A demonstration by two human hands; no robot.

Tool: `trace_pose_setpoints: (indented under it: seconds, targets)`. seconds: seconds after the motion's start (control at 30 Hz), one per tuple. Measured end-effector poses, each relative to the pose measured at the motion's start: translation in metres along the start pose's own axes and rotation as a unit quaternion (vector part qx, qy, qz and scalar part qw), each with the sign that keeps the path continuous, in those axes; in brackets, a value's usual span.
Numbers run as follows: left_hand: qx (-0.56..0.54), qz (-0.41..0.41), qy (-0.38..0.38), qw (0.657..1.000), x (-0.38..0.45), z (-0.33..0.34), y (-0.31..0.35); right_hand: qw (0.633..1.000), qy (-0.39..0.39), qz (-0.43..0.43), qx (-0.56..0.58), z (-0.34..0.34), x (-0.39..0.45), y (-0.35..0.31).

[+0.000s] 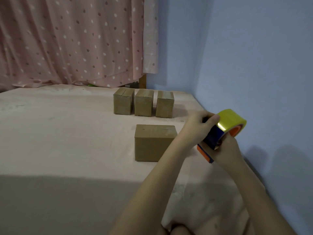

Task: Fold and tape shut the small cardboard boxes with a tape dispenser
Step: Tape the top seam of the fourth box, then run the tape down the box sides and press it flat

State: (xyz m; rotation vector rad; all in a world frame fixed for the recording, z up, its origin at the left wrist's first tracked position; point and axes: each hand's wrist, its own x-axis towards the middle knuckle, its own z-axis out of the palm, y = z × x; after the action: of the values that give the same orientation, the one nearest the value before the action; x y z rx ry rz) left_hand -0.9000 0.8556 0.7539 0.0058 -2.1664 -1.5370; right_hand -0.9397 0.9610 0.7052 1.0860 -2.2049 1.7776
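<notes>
Both hands hold tape dispenser above bed's right edge: left hand pinches tape end w/ thumb, right hand grips handle. Nearest cardboard box sits mid-bed, flaps closed; three boxes near far edge.

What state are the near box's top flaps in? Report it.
Folded shut. The near box shows a flat top with its flaps meeting along a seam. Whether tape already covers that seam cannot be told.

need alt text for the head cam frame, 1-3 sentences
Both hands hold a tape dispenser with a yellowish roll, right hand gripping its handle, left hand pinching at the tape end, beside a closed cardboard box. Three more closed boxes stand in a row behind it on a pink-covered surface.
</notes>
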Motion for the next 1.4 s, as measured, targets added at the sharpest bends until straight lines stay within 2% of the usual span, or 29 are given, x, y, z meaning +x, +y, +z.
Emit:
trace_pose_setpoints:
  seconds: [0.1, 0.17, 0.23, 0.27, 0.3, 0.37, 0.5, 0.7, 0.83, 0.9, 1.03, 1.17, 1.4]
  targets:
    - [-0.028, -0.013, 0.035, 0.999, -0.004, 0.008, 0.002, 0.999, 0.028, -0.02, 0.0, -0.007, 0.004, 0.012]
    - [-0.062, -0.026, 0.071, 0.995, -0.004, 0.015, 0.002, 0.997, 0.072, -0.031, -0.002, -0.01, 0.006, 0.013]
    - [-0.122, -0.03, 0.104, 0.987, -0.003, 0.018, 0.002, 0.977, 0.174, -0.104, -0.066, -0.015, 0.003, 0.008]
    - [-0.147, -0.022, 0.116, 0.982, -0.003, 0.019, 0.001, 0.974, 0.195, -0.091, -0.068, -0.014, 0.0, 0.005]
    - [-0.162, -0.01, 0.123, 0.979, -0.003, 0.02, -0.001, 0.967, 0.206, -0.123, -0.09, -0.017, 0.0, 0.015]
    - [-0.167, 0.015, 0.121, 0.978, -0.004, 0.025, -0.006, 0.975, 0.181, -0.101, -0.078, -0.02, -0.002, 0.016]
    - [-0.136, 0.035, 0.098, 0.985, -0.007, 0.036, -0.023, 0.997, 0.071, 0.026, -0.015, -0.021, 0.006, 0.027]
    - [-0.019, 0.041, 0.084, 0.995, -0.012, 0.041, -0.054, 0.995, 0.053, 0.077, 0.04, -0.016, -0.001, 0.046]
    - [0.049, 0.02, 0.089, 0.995, -0.024, 0.044, -0.072, 0.991, 0.086, 0.094, -0.048, -0.017, -0.003, 0.067]
    - [0.075, 0.001, 0.089, 0.993, -0.028, 0.045, -0.083, 0.988, 0.065, 0.099, -0.094, -0.017, -0.005, 0.075]
    - [0.107, -0.026, 0.087, 0.99, -0.035, 0.047, -0.098, 0.988, 0.024, 0.124, -0.089, -0.01, -0.013, 0.087]
    - [0.153, -0.047, 0.07, 0.985, -0.045, 0.054, -0.107, 0.982, -0.002, 0.138, -0.13, -0.008, -0.014, 0.092]
    - [0.172, -0.045, 0.049, 0.983, -0.046, 0.061, -0.112, 0.95, -0.089, 0.157, -0.256, -0.006, -0.022, 0.085]
